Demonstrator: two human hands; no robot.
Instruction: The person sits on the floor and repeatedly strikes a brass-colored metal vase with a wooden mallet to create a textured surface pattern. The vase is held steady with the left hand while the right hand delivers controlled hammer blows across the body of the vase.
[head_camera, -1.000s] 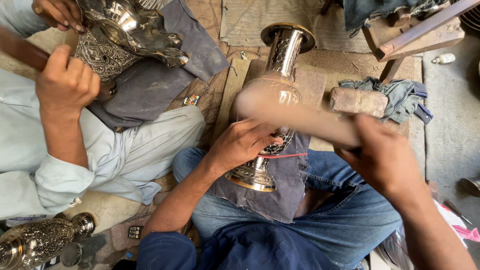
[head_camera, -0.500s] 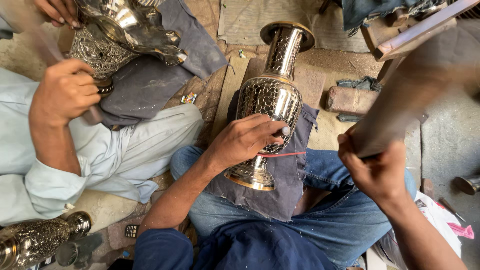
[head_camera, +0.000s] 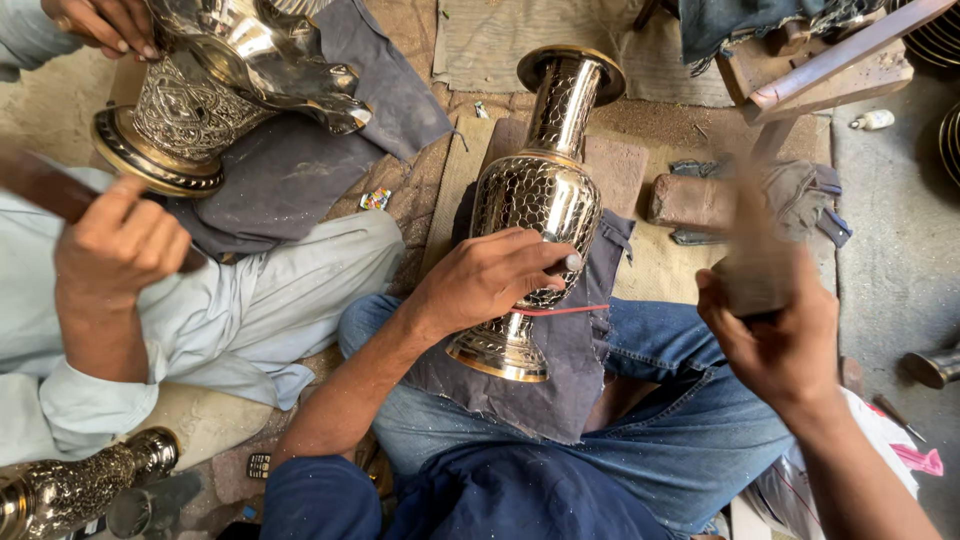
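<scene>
The left hand (head_camera: 490, 280) gripped the shiny vase (head_camera: 535, 205) (lying on a dark cloth (head_camera: 560, 370)) while the right hand (head_camera: 775, 335), closed round a blurry mallet (head_camera: 750, 250), was mid-tapping, needing careful aim.

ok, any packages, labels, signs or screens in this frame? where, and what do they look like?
Small wrapper scrap: on the ground between the two workers, beside the grey cloth; crumpled, multicoloured.
Phone-like device: low on the ground by the left elbow; small, dark, with a keypad; screen not readable.
White and pink bag or packet: right edge, beside the right forearm; soft, partly hidden.
No signs or lit screens show.
</scene>
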